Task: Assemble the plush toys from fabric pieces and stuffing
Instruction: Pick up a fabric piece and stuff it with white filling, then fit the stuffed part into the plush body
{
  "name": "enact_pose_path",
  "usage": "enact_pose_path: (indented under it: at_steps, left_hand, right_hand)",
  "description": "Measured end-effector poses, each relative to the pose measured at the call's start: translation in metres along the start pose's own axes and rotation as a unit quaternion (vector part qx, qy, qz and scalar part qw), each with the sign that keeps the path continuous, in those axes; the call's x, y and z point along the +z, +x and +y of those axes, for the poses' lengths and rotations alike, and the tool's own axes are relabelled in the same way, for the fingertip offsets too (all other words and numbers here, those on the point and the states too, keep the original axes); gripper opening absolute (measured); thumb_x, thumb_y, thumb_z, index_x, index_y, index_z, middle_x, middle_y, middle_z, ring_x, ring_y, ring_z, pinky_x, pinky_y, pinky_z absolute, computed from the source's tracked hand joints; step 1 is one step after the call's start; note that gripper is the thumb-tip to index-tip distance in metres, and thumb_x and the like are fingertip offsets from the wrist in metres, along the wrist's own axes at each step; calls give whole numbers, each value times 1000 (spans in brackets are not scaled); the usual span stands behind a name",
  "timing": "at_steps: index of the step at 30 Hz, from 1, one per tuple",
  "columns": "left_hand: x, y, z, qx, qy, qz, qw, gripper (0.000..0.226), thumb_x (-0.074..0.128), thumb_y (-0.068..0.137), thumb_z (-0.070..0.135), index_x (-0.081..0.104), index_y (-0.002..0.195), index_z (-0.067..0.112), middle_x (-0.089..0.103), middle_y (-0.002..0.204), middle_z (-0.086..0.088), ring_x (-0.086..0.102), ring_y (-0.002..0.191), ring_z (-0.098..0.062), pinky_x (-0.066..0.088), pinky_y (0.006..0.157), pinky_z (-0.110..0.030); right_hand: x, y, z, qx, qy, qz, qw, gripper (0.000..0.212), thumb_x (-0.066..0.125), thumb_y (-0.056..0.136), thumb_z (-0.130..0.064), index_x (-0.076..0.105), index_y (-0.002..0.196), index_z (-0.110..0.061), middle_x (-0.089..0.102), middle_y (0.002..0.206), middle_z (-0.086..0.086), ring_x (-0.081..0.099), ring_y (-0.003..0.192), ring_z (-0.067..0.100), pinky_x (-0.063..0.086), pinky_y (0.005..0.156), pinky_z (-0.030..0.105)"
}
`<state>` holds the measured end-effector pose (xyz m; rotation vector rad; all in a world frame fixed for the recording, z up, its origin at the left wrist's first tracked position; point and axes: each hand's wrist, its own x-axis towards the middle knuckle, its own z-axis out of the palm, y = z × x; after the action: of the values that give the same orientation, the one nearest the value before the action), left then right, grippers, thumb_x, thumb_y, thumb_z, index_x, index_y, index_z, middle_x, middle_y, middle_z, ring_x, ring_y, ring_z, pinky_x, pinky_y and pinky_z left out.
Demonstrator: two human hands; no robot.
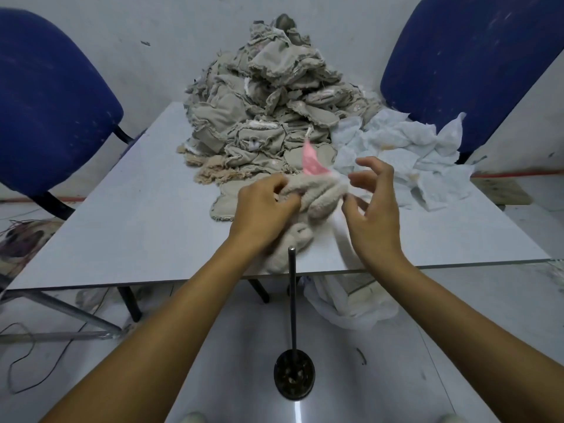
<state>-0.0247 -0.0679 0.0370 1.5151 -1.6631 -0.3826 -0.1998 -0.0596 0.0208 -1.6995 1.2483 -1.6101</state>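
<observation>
A beige plush toy piece (317, 195) with a pink ear-like flap (311, 161) lies on the grey table (128, 227) near its front edge. My left hand (262, 206) grips the piece's left end with curled fingers. My right hand (372, 206) hovers at its right end with fingers spread and loosely bent, the thumb close to a white strip of fabric (341, 230). A tall pile of grey-beige unturned fabric skins (268, 99) rises at the back of the table. More beige plush (293, 242) lies under my left wrist.
Crumpled white liner sheets (406, 154) cover the table's right back. A thin metal rod on a round black base (293, 370) stands on the floor before the table. A white bag (348, 303) hangs under the front edge. Blue chairs (45, 102) flank the table.
</observation>
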Motion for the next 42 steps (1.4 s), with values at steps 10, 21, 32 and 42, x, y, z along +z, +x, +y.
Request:
enact_pose_path:
  at_steps: [10, 21, 32, 42]
  left_hand:
    - [13, -1, 17, -70, -111, 8, 991, 22, 60, 91, 27, 54, 72, 17, 64, 72, -4, 65, 74, -22, 58, 69, -40]
    - [19, -10, 18, -86, 39, -74, 993, 24, 62, 75, 29, 51, 63, 12, 62, 67, -8, 62, 75, -30, 49, 57, -38]
    - [5, -11, 10, 204, 226, -35, 952, 16, 56, 93, 24, 56, 106, 15, 58, 93, -2, 56, 79, -28, 43, 56, -36]
    - [-11, -46, 20, 230, 100, 91, 964, 5, 61, 85, 2, 57, 88, -1, 53, 74, -10, 51, 61, -30, 46, 51, -48]
  right_hand:
    - [16, -1, -1, 88, -45, -78, 992, 37, 71, 89, -38, 45, 114, -29, 62, 91, -7, 59, 73, 4, 45, 64, 18]
    - [8, 2, 2, 134, -101, -2, 986, 43, 69, 75, -10, 44, 104, -29, 66, 64, -7, 61, 64, 4, 44, 61, 23]
    - [5, -10, -4, -120, -268, -99, 951, 28, 66, 84, -17, 55, 110, -17, 59, 94, 0, 55, 87, 24, 49, 69, 46]
    - [-2, -30, -44, -160, -321, -15, 933, 10, 68, 86, -19, 72, 91, -11, 62, 85, 6, 56, 84, 28, 45, 64, 41]
